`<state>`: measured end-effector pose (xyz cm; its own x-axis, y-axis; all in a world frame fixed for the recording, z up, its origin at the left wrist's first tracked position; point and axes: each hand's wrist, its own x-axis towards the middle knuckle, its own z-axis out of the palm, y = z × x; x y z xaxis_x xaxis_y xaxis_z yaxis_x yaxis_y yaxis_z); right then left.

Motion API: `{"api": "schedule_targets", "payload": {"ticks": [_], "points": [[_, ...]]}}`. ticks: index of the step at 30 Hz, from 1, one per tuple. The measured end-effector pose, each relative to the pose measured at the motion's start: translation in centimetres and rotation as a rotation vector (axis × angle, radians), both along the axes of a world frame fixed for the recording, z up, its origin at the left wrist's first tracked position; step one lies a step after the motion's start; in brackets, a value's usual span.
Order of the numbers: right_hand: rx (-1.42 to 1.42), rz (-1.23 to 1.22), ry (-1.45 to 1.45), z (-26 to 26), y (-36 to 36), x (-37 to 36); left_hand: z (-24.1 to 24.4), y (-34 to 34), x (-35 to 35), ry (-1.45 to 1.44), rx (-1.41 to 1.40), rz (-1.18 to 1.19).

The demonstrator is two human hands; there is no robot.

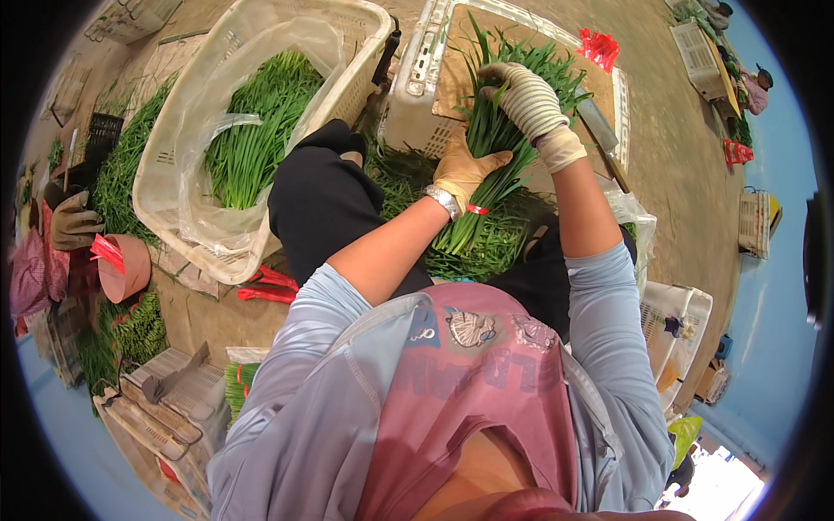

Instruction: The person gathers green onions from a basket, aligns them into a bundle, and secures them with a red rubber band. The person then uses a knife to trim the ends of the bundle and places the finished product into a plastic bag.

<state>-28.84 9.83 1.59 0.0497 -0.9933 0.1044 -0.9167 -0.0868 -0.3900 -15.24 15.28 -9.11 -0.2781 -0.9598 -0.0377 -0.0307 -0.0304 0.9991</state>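
Observation:
A bunch of long green leafy stalks, like Chinese chives (485, 176), lies slanted over the edge of a brown board (449, 78). A red tie (477, 209) goes round its lower part. My left hand (466, 164), in a thin tan glove, grips the bunch around its middle, thumb across the front. My right hand (521, 101), in a striped knit glove, is at the leafy upper part, fingers curled over some leaves; whether it grips them I cannot tell. A wide-bladed knife (598, 127) lies on the board to the right of my right hand.
Left stands a white plastic crate (153, 189), lined with clear plastic, holding green stalks (260, 130). Loose greens (404, 182) cover the floor between my legs. Red ties (598, 49) lie at the board's far corner. At far left, a co-worker's gloved hand (75, 221) is near a pink bucket (124, 268).

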Motion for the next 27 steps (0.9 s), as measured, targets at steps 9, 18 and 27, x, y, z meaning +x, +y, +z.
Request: {"api": "schedule_targets", "payload": {"ticks": [9, 18, 27], "points": [[-0.232, -0.304, -1.162, -0.9, 1.3, -0.1, -1.9, -0.2, -0.7, 0.177, 0.171, 0.004], [0.868, -0.201, -0.59, -1.2, 14.9, -6.5, -0.2, -1.5, 1.0, 0.744, 0.633, -0.125], [0.185, -0.527, -1.552, -8.1, 13.1, -0.4, -0.3, -1.4, 0.2, 0.323, -0.088, -0.205]]}}
